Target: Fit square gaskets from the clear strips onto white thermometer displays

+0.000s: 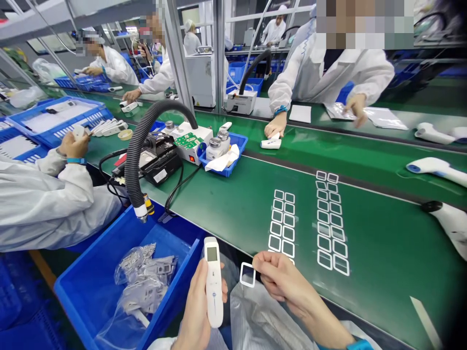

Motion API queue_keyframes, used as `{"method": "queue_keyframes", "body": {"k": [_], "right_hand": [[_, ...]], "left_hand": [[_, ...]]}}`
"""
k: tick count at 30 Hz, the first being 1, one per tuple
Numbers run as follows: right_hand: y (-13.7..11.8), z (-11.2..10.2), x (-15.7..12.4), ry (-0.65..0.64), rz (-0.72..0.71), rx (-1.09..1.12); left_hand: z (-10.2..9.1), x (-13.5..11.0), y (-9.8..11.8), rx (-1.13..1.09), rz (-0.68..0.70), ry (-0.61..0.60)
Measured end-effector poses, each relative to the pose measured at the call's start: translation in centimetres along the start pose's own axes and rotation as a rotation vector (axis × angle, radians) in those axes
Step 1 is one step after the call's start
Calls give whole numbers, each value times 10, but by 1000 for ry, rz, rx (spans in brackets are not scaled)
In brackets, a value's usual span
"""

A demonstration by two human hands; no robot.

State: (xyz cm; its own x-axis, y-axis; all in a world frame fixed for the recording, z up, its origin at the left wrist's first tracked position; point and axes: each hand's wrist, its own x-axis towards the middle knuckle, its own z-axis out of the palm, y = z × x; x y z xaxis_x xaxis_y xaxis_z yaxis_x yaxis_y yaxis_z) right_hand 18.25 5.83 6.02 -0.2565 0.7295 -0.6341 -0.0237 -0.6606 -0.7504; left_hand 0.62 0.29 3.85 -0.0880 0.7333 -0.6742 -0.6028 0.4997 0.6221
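Note:
My left hand (197, 304) is closed around a white handheld thermometer (214, 287), held upright with its small grey screen and printed buttons facing me. To the right of it, my right hand (282, 277) pinches a clear square window with a white border (248, 274) by its upper right corner. A small gap separates the window from the thermometer. Both are held in front of the green table edge, above my lap. More white-bordered windows lie in paired columns on the green table (237, 204), one nearer column (282, 218) and one farther right (330, 223).
Left of my hands stands a blue bin (73, 287) with bagged parts. A black flexible hose (133, 160) arches over it. A blue tray (237, 158) with metal-capped bottles sits behind. Across the belt, a co-worker's hand (275, 125) holds a white device. More white devices (438, 170) lie at right.

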Motion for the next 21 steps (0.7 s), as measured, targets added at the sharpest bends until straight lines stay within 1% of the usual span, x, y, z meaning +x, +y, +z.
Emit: {"method": "queue_keyframes", "body": {"k": [4,7,10,15,18,21], "right_hand": [[0,1,3,-17,-36,-17],[-1,4,5,-4,-172,-98],[-1,7,7,22,-295,-194],[8,10,13,-45,-328,-227],[12,11,16,-38,-349,-227],[10,13,14,-36,-394,-265]], "left_hand": [[5,-2,-7,35,-63,-30],[12,-4,-13,69,-105,-71],[17,-4,-20,92,-146,-85],[21,-4,-23,104,-180,-83],[23,-4,-21,102,-191,-63],[23,-4,-20,111,-200,-61]]}}
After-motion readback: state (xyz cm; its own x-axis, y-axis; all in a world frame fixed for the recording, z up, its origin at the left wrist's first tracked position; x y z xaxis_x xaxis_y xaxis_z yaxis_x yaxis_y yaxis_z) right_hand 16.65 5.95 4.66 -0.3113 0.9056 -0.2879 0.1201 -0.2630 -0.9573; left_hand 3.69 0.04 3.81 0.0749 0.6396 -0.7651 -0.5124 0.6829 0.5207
